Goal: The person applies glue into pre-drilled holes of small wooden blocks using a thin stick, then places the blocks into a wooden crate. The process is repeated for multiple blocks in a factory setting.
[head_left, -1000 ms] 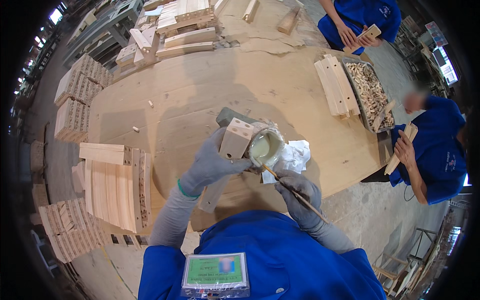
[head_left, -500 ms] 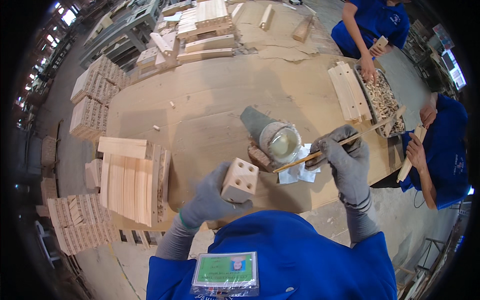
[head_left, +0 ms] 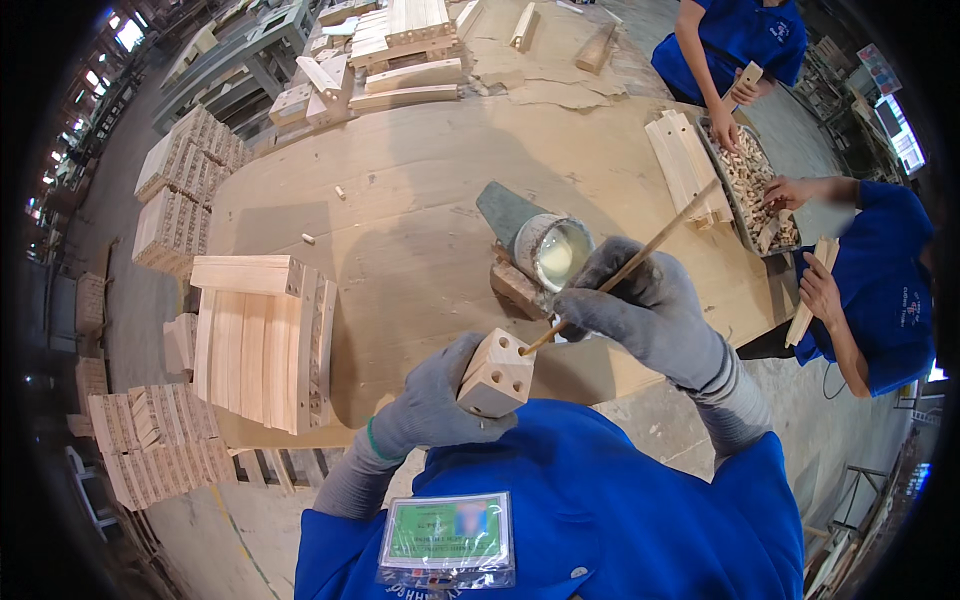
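My gloved left hand [head_left: 432,398] is closed around pale wooden blocks [head_left: 496,376] with several round holes in the end faces turned up to me. In my gloved right hand [head_left: 650,310] is a thin wooden stick [head_left: 662,236], pinched between thumb and fingers and slanting down to the left. Its lower tip meets the block end at one of the upper holes; whether it goes inside I cannot tell. Just beyond my right hand, a tilted round pot [head_left: 553,250] holds a whitish liquid. It leans on a small wooden piece [head_left: 518,283], partly behind the hand.
A stack of wooden bars [head_left: 250,355] stands left on the cardboard-covered table [head_left: 400,190]. Two small dowels [head_left: 308,239] lie beyond it. At right, two co-workers in blue reach around a tray of dowels [head_left: 745,180] beside drilled bars [head_left: 680,165]. More wood [head_left: 405,80] is piled at the far edge.
My right hand has brought the stick from beside the pot down to the block, the stick now steeper. My left hand has tilted the block. The nearer co-worker's hand has reached to the tray.
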### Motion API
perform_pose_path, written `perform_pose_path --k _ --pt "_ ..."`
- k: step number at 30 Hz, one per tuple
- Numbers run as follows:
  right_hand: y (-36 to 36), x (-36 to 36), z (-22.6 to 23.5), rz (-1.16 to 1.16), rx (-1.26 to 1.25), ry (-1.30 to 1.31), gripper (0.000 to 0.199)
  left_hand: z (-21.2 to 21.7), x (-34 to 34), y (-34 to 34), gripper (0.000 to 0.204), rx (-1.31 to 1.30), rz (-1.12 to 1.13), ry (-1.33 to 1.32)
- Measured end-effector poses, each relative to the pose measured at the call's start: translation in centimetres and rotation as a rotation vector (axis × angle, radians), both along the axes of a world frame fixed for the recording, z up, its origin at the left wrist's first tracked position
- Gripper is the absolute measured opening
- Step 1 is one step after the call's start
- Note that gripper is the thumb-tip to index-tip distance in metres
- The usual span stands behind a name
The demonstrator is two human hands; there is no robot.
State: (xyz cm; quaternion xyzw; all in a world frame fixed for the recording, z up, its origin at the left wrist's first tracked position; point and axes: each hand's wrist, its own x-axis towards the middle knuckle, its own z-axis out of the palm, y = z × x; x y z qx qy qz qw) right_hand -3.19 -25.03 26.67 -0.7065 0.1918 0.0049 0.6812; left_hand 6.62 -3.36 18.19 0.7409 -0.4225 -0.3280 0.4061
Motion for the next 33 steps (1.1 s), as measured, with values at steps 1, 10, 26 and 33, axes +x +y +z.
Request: perform_pose_path --k 1,10,26,33 --pt "0.0 -0.1 0.2 -0.004 0.032 -0.009 0.014 -0.1 0.0 0.0 0.075 -0.011 -0.004 -0.003" --pt "0.2 -0.1 0.6 -0.056 0.057 -0.096 0.013 -0.3 -0.4 0.1 0.074 -0.003 0.006 0.013" --pt "0.6 0.0 -0.5 -0.104 0.018 -0.071 0.024 0.1 -0.5 -0.7 0.070 0.009 -0.025 0.082" --pt "0.7 0.1 0.1 -0.124 0.060 -0.117 0.024 -0.5 -0.4 -0.8 0.073 0.013 -0.040 0.089"
